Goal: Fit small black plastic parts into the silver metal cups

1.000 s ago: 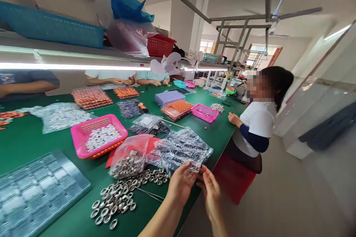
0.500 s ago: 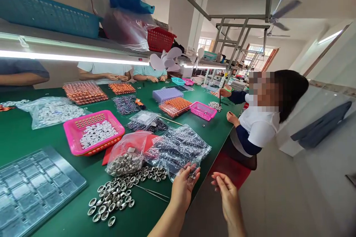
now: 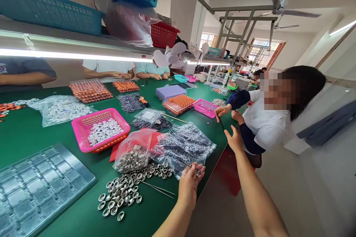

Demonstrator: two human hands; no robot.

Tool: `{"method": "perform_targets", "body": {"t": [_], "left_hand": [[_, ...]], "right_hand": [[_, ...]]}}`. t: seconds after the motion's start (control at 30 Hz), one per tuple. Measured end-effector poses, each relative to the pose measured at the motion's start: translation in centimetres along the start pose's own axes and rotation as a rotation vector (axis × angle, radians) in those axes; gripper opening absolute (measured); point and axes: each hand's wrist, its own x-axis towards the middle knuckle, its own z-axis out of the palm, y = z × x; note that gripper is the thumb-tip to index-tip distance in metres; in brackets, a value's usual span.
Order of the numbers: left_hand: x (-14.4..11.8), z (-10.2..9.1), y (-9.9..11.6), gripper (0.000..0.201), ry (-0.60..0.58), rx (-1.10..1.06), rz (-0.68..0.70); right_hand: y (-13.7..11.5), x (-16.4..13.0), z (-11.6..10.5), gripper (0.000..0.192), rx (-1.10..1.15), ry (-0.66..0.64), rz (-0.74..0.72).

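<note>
Cupping small silvery metal pieces (image 3: pixel 198 172), the left hand (image 3: pixel 190 183) sits at the near corner of the flat, crinkled clear plastic bag of dark, patterned contents (image 3: pixel 191 140), fingers curled together around its load. A tilt there could spill pieces over the table edge, I'd judge. Beyond that bag, the right hand (image 3: pixel 234 139) has its fingertips at the lower end of a thin black stick-like tool (image 3: pixel 220 120), whose upper part a co-worker's hand (image 3: pixel 223 110) holds; whether the right fingers are clamped on it, I cannot tell. If one lets go before the other grips, it may drop.

Left of the flat bag, a puffed clear bag (image 3: pixel 130 164) contains silvery rings (more lie loose in front of it), and farther left a bright pink perforated plastic basket (image 3: pixel 76 137) contains white pieces (image 3: pixel 105 132). Behind the flat bag, a smaller pink basket (image 3: pixel 198 111) has a few small pieces inside.
</note>
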Motion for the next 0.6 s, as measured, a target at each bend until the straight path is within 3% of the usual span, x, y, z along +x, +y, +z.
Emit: {"method": "perform_targets", "body": {"t": [0.13, 0.3, 0.43, 0.53, 0.6], "left_hand": [[0.1, 0.1, 0.0, 0.011, 0.004, -0.011, -0.002], [0.1, 0.3, 0.1, 0.013, 0.008, -0.022, 0.004], [0.1, 0.2, 0.1, 0.012, -0.002, -0.013, 0.006], [0.0, 0.1, 0.1, 0.013, -0.017, -0.007, 0.009], [-0.1, 0.1, 0.1, 0.013, -0.027, -0.009, 0.013]], "right_hand": [[-0.5, 2.7, 1.7, 0.030, 0.010, -0.149, 0.048], [-0.8, 1.4, 2.6, 0.023, 0.115, -0.282, 0.102], [-1.9, -2.7, 1.8, 0.043, 0.252, -0.288, 0.115], [-3.3, -7.9, 0.4, 0.056, 0.375, -0.316, 0.130], [-4.1, -12.0, -0.7, 0.055, 0.438, -0.352, 0.151]]}}
